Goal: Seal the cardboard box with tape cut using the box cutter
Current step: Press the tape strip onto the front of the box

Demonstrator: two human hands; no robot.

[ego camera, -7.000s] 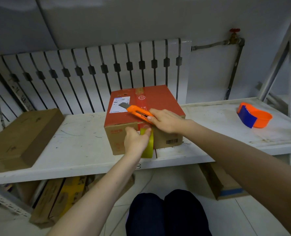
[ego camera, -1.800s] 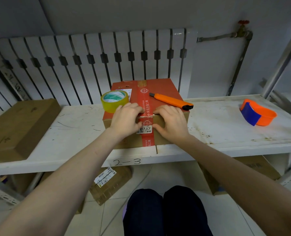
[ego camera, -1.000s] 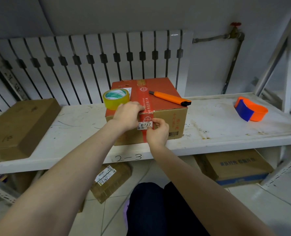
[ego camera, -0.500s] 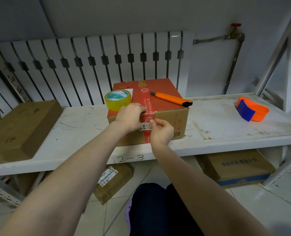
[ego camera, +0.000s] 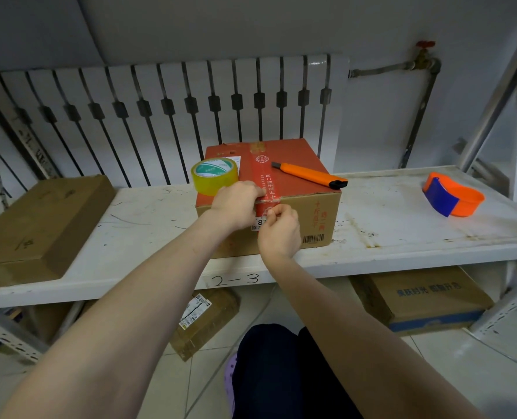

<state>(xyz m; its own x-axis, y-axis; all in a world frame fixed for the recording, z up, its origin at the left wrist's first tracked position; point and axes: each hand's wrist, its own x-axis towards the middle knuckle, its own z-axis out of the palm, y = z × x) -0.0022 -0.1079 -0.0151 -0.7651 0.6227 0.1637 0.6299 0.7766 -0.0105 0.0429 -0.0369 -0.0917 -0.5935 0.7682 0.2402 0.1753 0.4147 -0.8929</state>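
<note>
A cardboard box point(ego camera: 320, 213) with a red top stands at the front of the white shelf point(ego camera: 387, 225). A strip of tape point(ego camera: 265, 176) runs along the middle of its top and down the front face. My left hand point(ego camera: 236, 205) grips the box's front top edge just left of the strip. My right hand point(ego camera: 280, 232) is on the front face, thumb and fingers pinched on the strip just below the edge. The yellow tape roll point(ego camera: 215, 176) sits on the box's top left. The orange box cutter point(ego camera: 310, 175) lies on the top right, its dark end overhanging the edge.
An orange and blue tape dispenser point(ego camera: 452, 195) lies on the shelf at the right. A flat brown box point(ego camera: 39, 225) lies at the left. A radiator point(ego camera: 166, 116) stands behind. More boxes point(ego camera: 423, 300) sit on the floor under the shelf.
Seven seconds ago my hands held the cutter and the roll; both now lie on the box. My right hand has since dropped from the top edge to the front face.
</note>
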